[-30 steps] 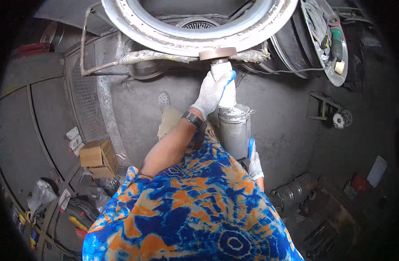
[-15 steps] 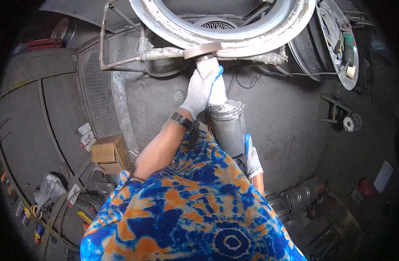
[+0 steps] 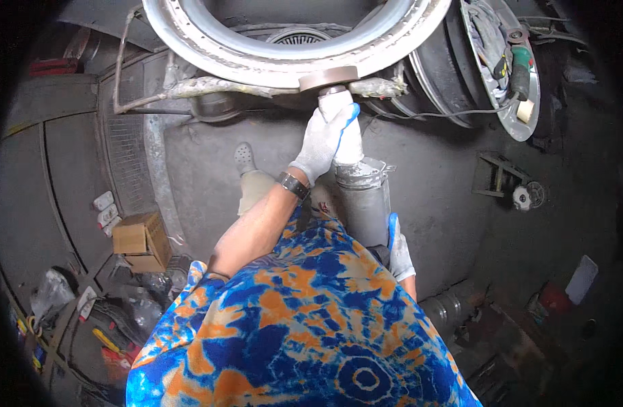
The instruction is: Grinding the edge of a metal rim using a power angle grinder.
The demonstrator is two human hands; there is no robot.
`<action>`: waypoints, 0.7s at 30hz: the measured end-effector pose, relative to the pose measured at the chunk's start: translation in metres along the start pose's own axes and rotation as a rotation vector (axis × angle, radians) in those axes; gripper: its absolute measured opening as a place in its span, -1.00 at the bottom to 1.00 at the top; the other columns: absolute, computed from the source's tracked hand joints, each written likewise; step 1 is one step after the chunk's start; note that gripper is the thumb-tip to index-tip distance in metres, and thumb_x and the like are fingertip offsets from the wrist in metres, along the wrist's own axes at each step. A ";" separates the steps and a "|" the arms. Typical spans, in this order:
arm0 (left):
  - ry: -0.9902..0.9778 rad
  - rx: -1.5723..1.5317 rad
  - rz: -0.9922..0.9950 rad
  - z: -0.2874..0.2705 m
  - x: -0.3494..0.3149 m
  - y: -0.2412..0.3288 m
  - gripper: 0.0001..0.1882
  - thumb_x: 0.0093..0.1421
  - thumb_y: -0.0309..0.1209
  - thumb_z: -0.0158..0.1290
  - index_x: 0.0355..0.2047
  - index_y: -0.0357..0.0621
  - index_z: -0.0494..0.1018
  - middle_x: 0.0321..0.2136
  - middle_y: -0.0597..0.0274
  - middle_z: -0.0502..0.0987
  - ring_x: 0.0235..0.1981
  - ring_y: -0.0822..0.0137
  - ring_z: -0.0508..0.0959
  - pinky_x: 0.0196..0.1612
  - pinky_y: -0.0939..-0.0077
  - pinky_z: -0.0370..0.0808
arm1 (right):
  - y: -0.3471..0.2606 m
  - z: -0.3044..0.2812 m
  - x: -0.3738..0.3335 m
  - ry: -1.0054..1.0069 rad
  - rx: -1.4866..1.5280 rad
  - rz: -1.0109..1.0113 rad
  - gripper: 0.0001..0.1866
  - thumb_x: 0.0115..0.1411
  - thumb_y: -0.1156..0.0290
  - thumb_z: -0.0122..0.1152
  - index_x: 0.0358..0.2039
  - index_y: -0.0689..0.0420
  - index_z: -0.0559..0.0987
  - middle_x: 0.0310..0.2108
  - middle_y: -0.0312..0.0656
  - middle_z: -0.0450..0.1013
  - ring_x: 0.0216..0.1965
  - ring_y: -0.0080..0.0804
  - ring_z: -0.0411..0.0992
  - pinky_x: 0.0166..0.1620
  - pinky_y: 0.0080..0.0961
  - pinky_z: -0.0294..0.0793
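A large power grinder with a grey metal body [image 3: 363,211] and a white-wrapped neck lies lengthwise in front of me. My left hand [image 3: 321,144], in a white glove with blue coating, is closed around the neck. The gloved right hand [image 3: 400,252] holds the rear of the body, thumb along its side; its other fingers are hidden. At the grinder's far end a brown round abrasive wheel [image 3: 328,79] meets the lower edge of a big silver wheel rim [image 3: 247,66], whose face is patchy white. Whether the abrasive wheel is spinning I cannot tell.
A crusted metal bar frame [image 3: 220,88] stands under the rim. More dark rims [image 3: 433,81] lean to its right, beside a tray [image 3: 522,129] holding a green angle grinder [image 3: 522,61] with a cable. A cardboard box [image 3: 142,241] sits at left, a small metal stand [image 3: 498,175] at right.
The abrasive wheel has moved right along the rim's lower edge, both hands going with the grinder. The surroundings have shifted left in view, and more of a leg and shoe shows.
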State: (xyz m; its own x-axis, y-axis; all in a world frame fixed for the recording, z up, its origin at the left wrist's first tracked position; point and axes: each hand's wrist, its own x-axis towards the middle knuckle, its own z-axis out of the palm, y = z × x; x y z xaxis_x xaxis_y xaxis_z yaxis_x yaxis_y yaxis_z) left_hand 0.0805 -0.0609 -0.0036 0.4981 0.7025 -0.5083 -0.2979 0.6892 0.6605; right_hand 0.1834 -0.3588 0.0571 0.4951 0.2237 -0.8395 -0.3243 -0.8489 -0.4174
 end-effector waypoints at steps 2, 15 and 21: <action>0.006 0.029 -0.007 0.023 0.007 -0.008 -0.55 0.24 -0.16 0.30 -0.05 -0.25 0.53 -0.27 0.23 0.61 -0.33 0.46 0.60 -0.26 0.48 0.58 | -0.017 -0.019 -0.004 0.004 0.006 -0.029 -0.06 0.45 -0.36 -0.18 0.09 0.44 0.60 -0.04 -0.16 0.60 -0.01 -0.44 0.45 0.14 -0.44 0.42; 0.062 -0.078 0.037 0.048 0.009 -0.027 -0.74 0.34 -0.27 0.23 -0.08 -0.13 0.50 -0.35 0.25 0.60 -0.41 0.40 0.62 -0.34 0.47 0.62 | -0.054 -0.065 0.003 -0.053 -0.184 -0.098 -0.08 0.46 -0.33 -0.17 0.18 0.43 0.53 0.08 -0.05 0.56 0.09 -0.38 0.43 0.21 -0.40 0.37; 0.117 0.019 0.034 0.058 0.013 -0.025 -0.60 0.27 -0.19 0.29 0.00 -0.14 0.53 -0.25 0.33 0.59 -0.30 0.48 0.58 -0.22 0.48 0.58 | -0.051 -0.064 -0.004 -0.075 -0.074 -0.081 -0.08 0.46 -0.33 -0.16 0.18 0.44 0.54 0.12 -0.05 0.55 0.13 -0.34 0.44 0.26 -0.42 0.34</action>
State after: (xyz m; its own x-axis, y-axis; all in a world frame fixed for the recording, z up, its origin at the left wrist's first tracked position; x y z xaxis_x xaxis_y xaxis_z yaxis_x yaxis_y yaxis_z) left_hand 0.1414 -0.0792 0.0049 0.3888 0.7424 -0.5456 -0.2969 0.6616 0.6886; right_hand 0.2492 -0.3468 0.1038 0.4550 0.3258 -0.8287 -0.2241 -0.8588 -0.4607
